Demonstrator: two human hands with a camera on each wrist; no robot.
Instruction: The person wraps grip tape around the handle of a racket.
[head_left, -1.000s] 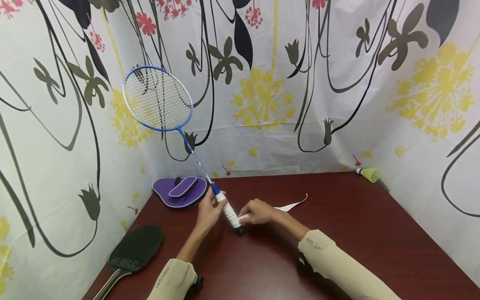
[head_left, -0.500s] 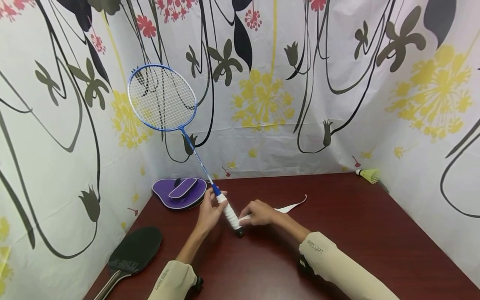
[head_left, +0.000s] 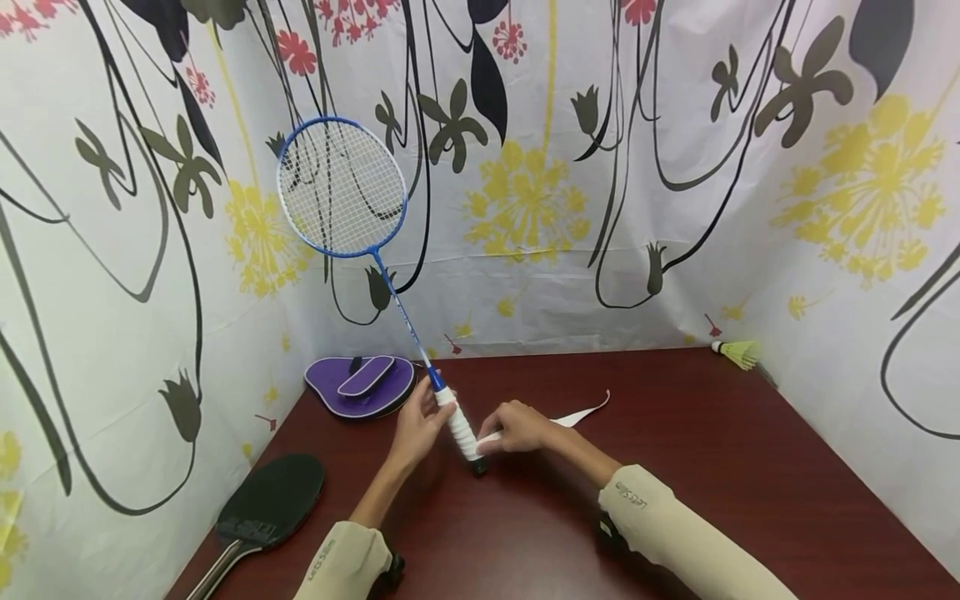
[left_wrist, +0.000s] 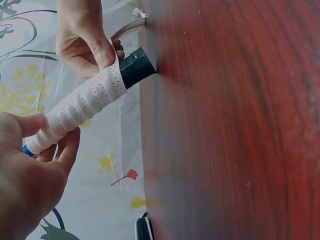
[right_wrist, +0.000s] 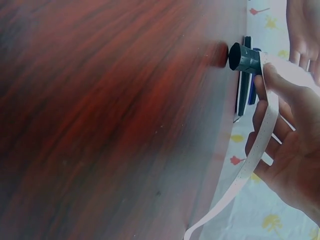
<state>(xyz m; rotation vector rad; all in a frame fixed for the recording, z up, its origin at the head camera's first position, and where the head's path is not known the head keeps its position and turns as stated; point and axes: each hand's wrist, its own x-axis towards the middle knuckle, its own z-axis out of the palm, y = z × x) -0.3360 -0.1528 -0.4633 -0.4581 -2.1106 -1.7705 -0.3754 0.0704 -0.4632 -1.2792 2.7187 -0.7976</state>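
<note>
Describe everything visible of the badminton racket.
The badminton racket has a blue-and-white oval frame, pale strings and a matching shaft. White perforated tape wraps the handle, leaving its dark butt bare. It is held tilted, frame uppermost. The left hand grips the handle's upper end; the right hand pinches the tape's loose length near the butt.

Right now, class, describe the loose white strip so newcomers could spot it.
Find the dark red table, then the blue racket over it. From its white handle, the strip runs through the right hand. Unlike the tape wound round the handle, it hangs free, ending in a curl.
</note>
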